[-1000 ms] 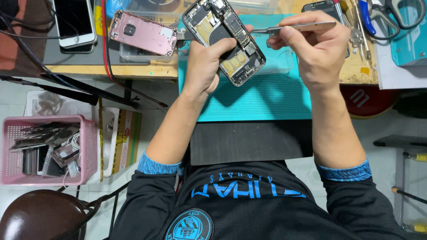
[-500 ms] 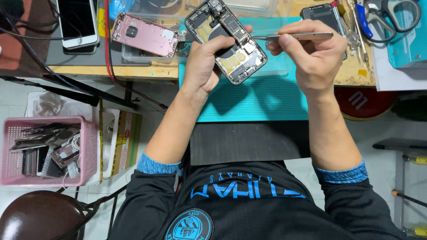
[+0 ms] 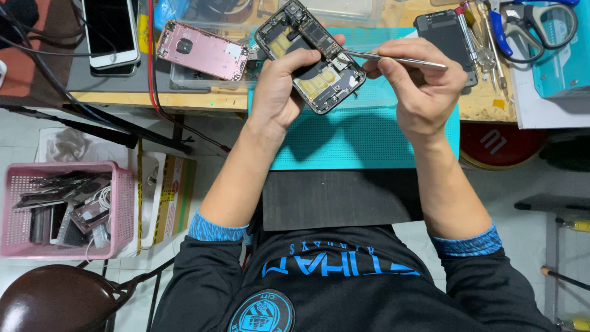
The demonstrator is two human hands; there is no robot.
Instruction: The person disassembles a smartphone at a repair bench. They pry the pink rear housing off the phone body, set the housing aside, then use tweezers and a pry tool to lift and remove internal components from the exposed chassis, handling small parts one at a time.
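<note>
My left hand (image 3: 284,86) grips an opened phone body (image 3: 309,55), its circuit boards and yellow parts showing, tilted above a teal work mat (image 3: 344,141). My right hand (image 3: 421,83) pinches thin metal tweezers (image 3: 393,59) whose tip points left and touches the right edge of the phone's inside. Both forearms reach out from dark sleeves with blue cuffs.
A pink phone back shell (image 3: 203,49) and a white phone (image 3: 110,31) lie at the left of the wooden bench. A dark phone part (image 3: 445,34), scissors (image 3: 541,24) and hand tools lie at the right. A pink basket (image 3: 67,209) of scrap parts stands on the floor.
The view has shifted slightly; the opened phone and both hands sit a little lower and nearer. The tweezers' tip has stayed at the phone's right edge.
</note>
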